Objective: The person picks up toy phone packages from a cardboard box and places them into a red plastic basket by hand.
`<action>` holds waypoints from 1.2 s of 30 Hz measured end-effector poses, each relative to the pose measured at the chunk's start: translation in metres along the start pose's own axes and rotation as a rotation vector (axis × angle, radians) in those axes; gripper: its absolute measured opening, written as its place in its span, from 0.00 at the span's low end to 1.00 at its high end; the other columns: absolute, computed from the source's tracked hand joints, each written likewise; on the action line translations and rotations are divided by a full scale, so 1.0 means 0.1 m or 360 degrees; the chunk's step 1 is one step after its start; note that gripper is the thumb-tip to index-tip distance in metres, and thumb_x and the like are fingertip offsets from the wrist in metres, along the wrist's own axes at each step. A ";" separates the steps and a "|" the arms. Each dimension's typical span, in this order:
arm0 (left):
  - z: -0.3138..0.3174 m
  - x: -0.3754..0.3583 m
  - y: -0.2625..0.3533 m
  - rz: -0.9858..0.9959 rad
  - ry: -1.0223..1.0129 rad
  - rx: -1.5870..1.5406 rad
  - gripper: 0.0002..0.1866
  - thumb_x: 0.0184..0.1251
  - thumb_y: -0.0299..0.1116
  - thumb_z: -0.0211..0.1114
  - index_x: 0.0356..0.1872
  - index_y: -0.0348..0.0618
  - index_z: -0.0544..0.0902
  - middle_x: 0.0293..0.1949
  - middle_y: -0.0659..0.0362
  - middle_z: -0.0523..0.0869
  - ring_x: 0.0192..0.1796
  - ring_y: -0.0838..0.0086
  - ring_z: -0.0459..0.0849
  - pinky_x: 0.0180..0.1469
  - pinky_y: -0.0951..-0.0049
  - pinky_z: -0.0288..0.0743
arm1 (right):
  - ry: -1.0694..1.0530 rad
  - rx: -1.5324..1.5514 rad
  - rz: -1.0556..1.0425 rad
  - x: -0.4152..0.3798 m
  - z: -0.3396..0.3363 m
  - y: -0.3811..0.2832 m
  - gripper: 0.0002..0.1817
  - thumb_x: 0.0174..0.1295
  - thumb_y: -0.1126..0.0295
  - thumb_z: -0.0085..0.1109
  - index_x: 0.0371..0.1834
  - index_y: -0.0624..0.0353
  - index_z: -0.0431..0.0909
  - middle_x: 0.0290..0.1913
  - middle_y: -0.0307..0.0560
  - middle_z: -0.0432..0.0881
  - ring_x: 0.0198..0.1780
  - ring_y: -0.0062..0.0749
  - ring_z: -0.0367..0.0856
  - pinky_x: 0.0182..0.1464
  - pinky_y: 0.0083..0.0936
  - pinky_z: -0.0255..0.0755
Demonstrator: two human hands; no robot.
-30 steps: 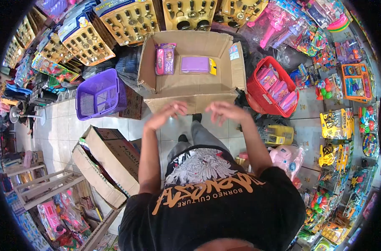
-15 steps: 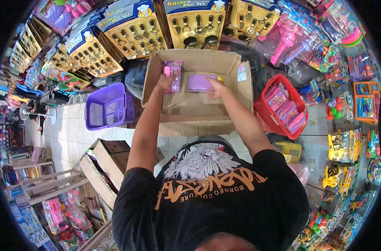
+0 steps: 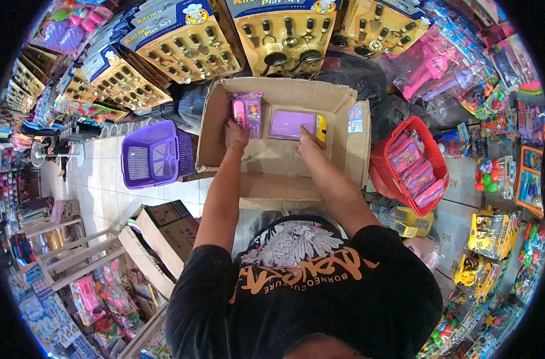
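Note:
An open cardboard box [image 3: 272, 190] stands in front of me. Inside it at the left lies a pink and purple packaged toy [image 3: 252, 117], and my left hand [image 3: 236, 135] is at its lower left edge, its fingers partly hidden. Toward the right of the box floor rests a flat purple case [image 3: 286, 124] with a yellow label at its right end. My right hand [image 3: 309, 142] touches the case's lower right part, fingers partly out of sight.
A purple basket [image 3: 155, 157] stands left of the box. On the right, a red basket [image 3: 383, 164] holds several pink packages. Kitchen play sets [image 3: 287, 36] hang behind the box. An opened carton [image 3: 164, 230] lies at lower left, beside a wooden rack [image 3: 75, 263].
My left hand has slid down along the pink package. My right hand has moved lower on the purple case, uncovering more of the yellow label. The view has shifted slightly.

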State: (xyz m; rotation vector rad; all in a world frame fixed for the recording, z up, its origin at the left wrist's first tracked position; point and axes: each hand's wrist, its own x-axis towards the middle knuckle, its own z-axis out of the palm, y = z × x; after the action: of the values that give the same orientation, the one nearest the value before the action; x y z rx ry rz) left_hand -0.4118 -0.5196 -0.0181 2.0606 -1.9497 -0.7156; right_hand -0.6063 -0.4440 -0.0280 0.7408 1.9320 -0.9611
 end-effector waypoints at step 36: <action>-0.86 -0.88 0.34 0.0700 -0.0641 -0.1776 0.27 0.47 0.22 0.68 0.50 0.34 0.68 0.44 0.54 0.78 0.45 0.73 0.79 0.48 0.72 0.75 | -0.1402 0.0152 -0.1508 -1.61 -0.90 0.06 0.41 0.48 0.68 0.71 0.60 0.65 0.54 0.49 0.52 0.74 0.49 0.34 0.77 0.49 0.29 0.75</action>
State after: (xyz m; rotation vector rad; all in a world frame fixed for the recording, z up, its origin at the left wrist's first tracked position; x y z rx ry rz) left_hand -0.4001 -0.4512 0.0889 0.8345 -1.4617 -1.6654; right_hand -0.5619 -0.3870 0.1421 -0.5962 1.3642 -1.5816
